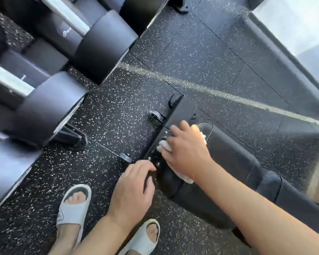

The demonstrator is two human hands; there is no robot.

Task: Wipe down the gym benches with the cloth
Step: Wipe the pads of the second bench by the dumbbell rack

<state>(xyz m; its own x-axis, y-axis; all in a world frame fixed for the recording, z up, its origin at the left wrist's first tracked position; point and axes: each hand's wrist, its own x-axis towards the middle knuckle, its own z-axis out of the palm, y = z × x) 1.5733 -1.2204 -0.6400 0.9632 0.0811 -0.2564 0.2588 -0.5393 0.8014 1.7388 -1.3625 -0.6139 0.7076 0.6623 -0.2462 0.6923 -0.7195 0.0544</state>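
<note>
Right hand point(185, 151) presses white cloth point(165, 146) on black bench point(234, 162) end, fingers spread; left hand point(132, 190) relaxed, fingertips touching bench frame point(171, 122).

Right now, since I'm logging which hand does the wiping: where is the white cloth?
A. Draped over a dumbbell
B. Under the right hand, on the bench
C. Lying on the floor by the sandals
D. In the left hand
B: the white cloth shows under the right hand, pressed on the black bench; the left hand holds none.
</note>
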